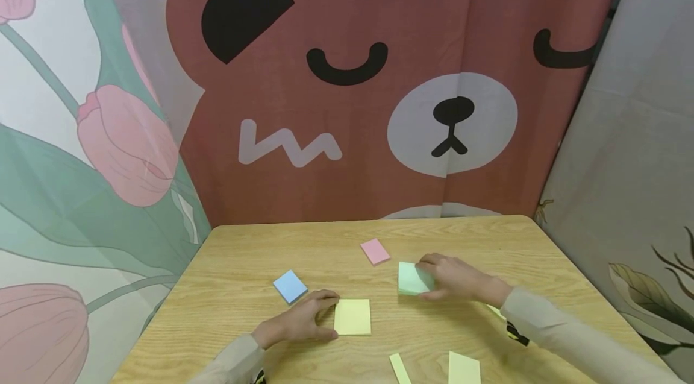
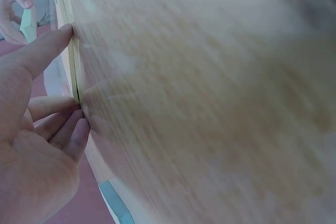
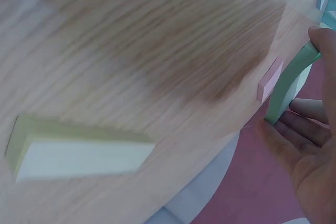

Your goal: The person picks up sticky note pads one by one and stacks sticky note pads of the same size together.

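Note:
My right hand holds a pale green sticky note pad between thumb and fingers. In the right wrist view that green pad bows between the thumb and the fingertips. My left hand is at a yellow sticky note pad that lies flat on the table. Its thumb and forefinger grip the pad at the two left corners. The left wrist view has the left hand with fingertips along the pad's thin edge.
A blue pad lies left of the yellow one, and a pink pad farther back. Near the front are a narrow yellow strip and another yellow pad. Part of a yellow pad shows under the right forearm. Printed curtains surround the wooden table.

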Action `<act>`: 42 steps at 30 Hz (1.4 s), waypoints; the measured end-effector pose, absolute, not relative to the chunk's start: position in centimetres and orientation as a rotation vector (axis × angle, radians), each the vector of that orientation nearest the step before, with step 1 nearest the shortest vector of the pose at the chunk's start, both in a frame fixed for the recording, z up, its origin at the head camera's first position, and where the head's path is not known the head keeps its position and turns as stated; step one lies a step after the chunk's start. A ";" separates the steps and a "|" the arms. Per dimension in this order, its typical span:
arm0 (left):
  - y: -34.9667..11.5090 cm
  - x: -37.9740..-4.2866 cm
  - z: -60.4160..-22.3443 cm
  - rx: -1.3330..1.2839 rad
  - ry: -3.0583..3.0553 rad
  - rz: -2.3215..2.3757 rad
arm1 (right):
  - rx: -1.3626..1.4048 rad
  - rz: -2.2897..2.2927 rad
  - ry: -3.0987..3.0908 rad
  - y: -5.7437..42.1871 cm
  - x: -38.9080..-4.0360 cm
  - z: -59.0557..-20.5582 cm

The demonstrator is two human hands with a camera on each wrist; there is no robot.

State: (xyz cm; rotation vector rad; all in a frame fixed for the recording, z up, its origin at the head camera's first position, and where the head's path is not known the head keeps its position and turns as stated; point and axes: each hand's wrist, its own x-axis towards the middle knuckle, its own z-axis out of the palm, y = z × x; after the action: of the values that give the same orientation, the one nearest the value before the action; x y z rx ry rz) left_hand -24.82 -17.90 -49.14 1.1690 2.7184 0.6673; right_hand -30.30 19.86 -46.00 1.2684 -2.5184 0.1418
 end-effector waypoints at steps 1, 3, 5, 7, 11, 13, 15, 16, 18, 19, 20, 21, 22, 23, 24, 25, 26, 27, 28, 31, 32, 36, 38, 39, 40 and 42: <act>-17.9 -24.8 -49.2 1.169 2.716 0.667 | 1.272 0.153 -2.518 19.7 -30.2 -46.0; -17.9 -24.8 -49.2 1.166 2.713 0.666 | 1.276 0.187 -2.518 19.3 -30.0 -46.0; -17.9 -24.8 -49.2 1.164 2.710 0.668 | 1.276 0.195 -2.521 19.0 -29.9 -46.0; -17.9 -24.9 -49.2 1.167 2.710 0.667 | 1.273 0.186 -2.531 18.7 -29.7 -46.1; -17.9 -24.9 -49.4 1.177 2.721 0.662 | 1.287 0.164 -2.539 18.0 -29.5 -46.0; -17.9 -25.0 -49.4 1.186 2.726 0.661 | 1.294 0.153 -2.536 17.6 -29.4 -46.0; -17.9 -25.0 -49.4 1.192 2.726 0.662 | 1.301 0.145 -2.531 17.2 -29.3 -45.9; -17.9 -24.9 -49.4 1.195 2.721 0.666 | 1.306 0.143 -2.530 17.1 -29.2 -46.0; -17.9 -24.9 -49.3 1.198 2.719 0.662 | 1.318 0.135 -2.527 16.7 -29.0 -46.0; -17.9 -24.9 -49.3 1.200 2.720 0.658 | 1.324 0.137 -2.527 16.5 -28.9 -46.0; -17.9 -24.9 -49.3 1.199 2.719 0.656 | 1.332 0.135 -2.524 16.3 -28.9 -46.0; -17.9 -24.9 -49.3 1.197 2.718 0.655 | 1.339 0.130 -2.521 16.1 -28.8 -46.0; -17.9 -24.9 -49.3 1.194 2.720 0.651 | 1.346 0.128 -2.519 15.9 -28.7 -46.0; -17.9 -24.9 -49.3 1.192 2.722 0.648 | 1.352 0.120 -2.514 15.8 -28.6 -46.0; -17.9 -24.9 -49.3 1.186 2.720 0.650 | 1.358 0.112 -2.511 15.6 -28.6 -46.1; -17.9 -24.9 -49.2 1.179 2.716 0.654 | 1.364 0.107 -2.508 15.4 -28.5 -46.1; -17.9 -24.9 -49.2 1.168 2.710 0.661 | 1.369 0.100 -2.506 15.2 -28.5 -46.1; -17.9 -24.9 -49.2 1.157 2.705 0.666 | 1.375 0.098 -2.505 15.0 -28.4 -46.1; -17.9 -24.9 -49.1 1.143 2.701 0.670 | 1.380 0.097 -2.505 14.8 -28.4 -46.1; -17.9 -24.9 -49.0 1.121 2.690 0.681 | 1.390 0.099 -2.502 14.1 -28.3 -46.1; -17.9 -24.9 -49.0 1.120 2.688 0.683 | 1.390 0.100 -2.502 14.0 -28.2 -46.1; -17.9 -24.8 -49.0 1.127 2.687 0.682 | 1.386 0.102 -2.510 13.4 -28.0 -45.9; -17.9 -24.8 -49.0 1.121 2.688 0.684 | 1.392 0.105 -2.512 13.2 -27.8 -45.8; -17.9 -24.8 -49.0 1.117 2.691 0.683 | 1.395 0.101 -2.513 13.0 -27.8 -45.8; -17.9 -24.8 -49.1 1.115 2.693 0.682 | 1.399 0.098 -2.511 12.9 -27.7 -45.8; -17.9 -24.9 -49.1 1.114 2.704 0.675 | 1.403 0.089 -2.507 12.6 -27.7 -45.8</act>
State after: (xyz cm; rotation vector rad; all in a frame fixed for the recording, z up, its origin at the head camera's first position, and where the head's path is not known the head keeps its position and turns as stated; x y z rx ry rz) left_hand -24.89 -17.91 -49.15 1.1136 2.7042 0.6750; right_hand -27.66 12.61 -45.81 1.4031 -2.5070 0.0887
